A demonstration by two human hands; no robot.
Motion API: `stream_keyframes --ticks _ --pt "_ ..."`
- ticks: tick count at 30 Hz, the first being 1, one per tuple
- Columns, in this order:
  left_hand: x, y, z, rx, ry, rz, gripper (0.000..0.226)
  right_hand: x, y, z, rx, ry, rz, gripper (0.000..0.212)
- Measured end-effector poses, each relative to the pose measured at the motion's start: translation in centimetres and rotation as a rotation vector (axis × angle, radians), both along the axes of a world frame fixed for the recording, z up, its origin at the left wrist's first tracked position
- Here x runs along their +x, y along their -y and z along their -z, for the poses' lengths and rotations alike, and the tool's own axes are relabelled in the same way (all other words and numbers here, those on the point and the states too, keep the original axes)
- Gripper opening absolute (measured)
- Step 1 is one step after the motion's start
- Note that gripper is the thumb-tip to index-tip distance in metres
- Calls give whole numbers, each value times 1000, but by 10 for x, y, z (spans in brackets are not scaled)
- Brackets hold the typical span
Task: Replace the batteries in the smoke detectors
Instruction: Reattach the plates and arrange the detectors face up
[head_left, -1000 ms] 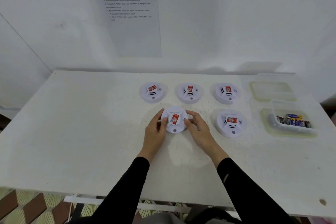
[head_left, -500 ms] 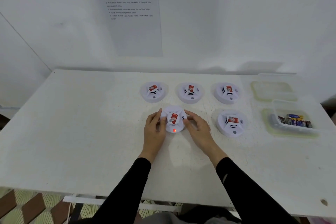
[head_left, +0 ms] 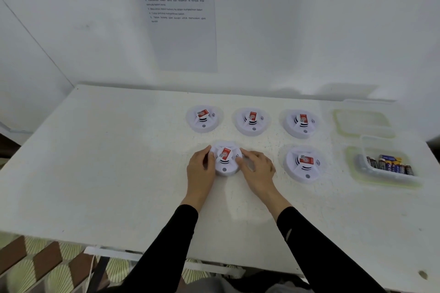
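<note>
Gripping the near smoke detector (head_left: pixel 225 159) by its rim at nine and three o'clock, the left hand (head_left: pixel 200 170) and right hand (head_left: pixel 258 169) curled their fingers (head_left: pixel 248 154) round it where it sat mid-bench (head_left: pixel 107 162). The smooth, rigid plastic disc looked light and probably slippery, so the rim seemed the surest hold. Batteries (head_left: pixel 390 164) lay in a clear tub (head_left: pixel 371 173) at three o'clock.

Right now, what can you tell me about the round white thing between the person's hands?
It is a smoke detector: a round, domed disc of what looks like white plastic, lying face up on the white table, in the front row nearest the person. A red label sits tilted on its raised centre, with black curved lines below it and a small dark dot near the front edge. The left hand holds its left rim and the right hand its right rim.
</note>
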State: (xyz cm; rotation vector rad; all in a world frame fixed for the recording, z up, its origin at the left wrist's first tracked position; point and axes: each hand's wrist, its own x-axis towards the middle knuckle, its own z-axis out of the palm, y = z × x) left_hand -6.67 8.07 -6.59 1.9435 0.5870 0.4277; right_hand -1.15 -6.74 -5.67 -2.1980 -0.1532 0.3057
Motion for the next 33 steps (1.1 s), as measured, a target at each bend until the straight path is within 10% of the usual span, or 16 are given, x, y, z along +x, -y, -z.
stream_keyframes --ticks 11,15,21,27,33 --pt "3 74 -40 -97 254 76 33 -23 102 -38 335 346 144 25" --pt "25 123 -25 -40 106 270 31 0 147 -34 287 175 396 27" --pt "58 160 -10 338 -382 349 44 22 172 -18 -178 -94 170 65" --pt "51 158 9 -75 46 286 37 28 171 -15 245 -58 41 60" --pt "50 145 9 -143 91 228 40 43 164 -21 148 -93 -77 57"
